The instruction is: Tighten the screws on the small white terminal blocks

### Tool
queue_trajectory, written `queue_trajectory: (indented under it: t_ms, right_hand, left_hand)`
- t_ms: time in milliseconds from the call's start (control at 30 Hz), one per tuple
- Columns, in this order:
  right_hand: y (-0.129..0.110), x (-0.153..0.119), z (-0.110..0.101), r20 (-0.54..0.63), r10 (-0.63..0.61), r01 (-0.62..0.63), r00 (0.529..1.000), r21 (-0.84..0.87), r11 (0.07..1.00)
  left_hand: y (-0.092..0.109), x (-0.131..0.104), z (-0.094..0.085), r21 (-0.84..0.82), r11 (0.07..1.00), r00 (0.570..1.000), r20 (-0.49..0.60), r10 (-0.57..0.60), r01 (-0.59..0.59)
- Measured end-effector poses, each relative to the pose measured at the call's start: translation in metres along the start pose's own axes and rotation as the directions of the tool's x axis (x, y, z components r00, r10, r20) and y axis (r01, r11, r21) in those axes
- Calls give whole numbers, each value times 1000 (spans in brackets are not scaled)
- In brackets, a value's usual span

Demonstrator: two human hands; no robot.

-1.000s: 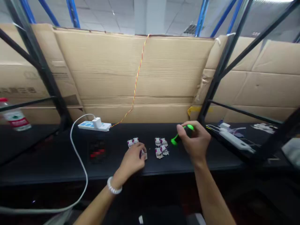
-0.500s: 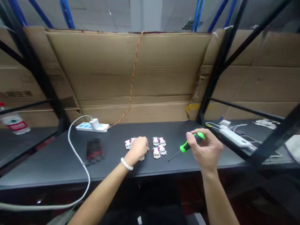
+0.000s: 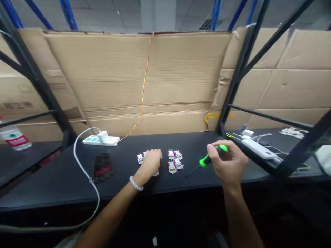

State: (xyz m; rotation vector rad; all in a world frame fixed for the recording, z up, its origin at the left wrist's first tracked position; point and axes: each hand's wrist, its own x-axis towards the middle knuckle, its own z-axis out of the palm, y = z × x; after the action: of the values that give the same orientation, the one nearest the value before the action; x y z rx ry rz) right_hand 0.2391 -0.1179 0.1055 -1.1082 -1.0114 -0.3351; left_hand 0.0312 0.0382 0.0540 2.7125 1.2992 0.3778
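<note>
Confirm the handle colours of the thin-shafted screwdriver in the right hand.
Black and bright green; the screwdriver's handle shows best in the head view.

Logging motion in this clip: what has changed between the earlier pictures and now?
The left hand has reached further forward; whether it holds anything is hidden. The right hand has moved rightward with the screwdriver, away from the four white-and-purple parts. That grip and those four parts are unchanged.

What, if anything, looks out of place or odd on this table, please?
The dark-and-red patch left of the left hand looks odd: it is blocky and pixelated, so its contents are unclear. No spill shows.
</note>
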Motion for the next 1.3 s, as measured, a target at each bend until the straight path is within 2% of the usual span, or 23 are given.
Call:
queue_trajectory:
  t_ms: [233, 467, 600, 800, 1033, 1300]
  right_hand:
    - [-3, 0, 3, -9, -27, 27, 1000, 6, 1000]
    - [-2, -4, 7, 28, -26, 25, 999, 27, 999]
    - [-3, -4, 9, 42, -27, 26, 999, 23, 999]
    - [-5, -5, 11, 54, -44, 43, 998, 29, 999]
    - [-4, -5, 12, 65, -54, 49, 996, 78, 996]
    - [-5, -6, 13, 69, -60, 54, 996, 78, 995]
  left_hand:
    - [-12, -31, -19, -105, 993, 997, -61, 39, -45]
    - [-21, -59, -4, -270, 955, 992, -72, 105, -121]
    - [-27, -63, 7, -321, 934, 986, -110, 125, -154]
    - [-31, -66, 10, -359, 907, 972, -152, 176, -221]
    - [-40, -66, 21, -317, 899, 949, -181, 257, -303]
    - [-39, -63, 27, -222, 906, 924, -216, 315, -361]
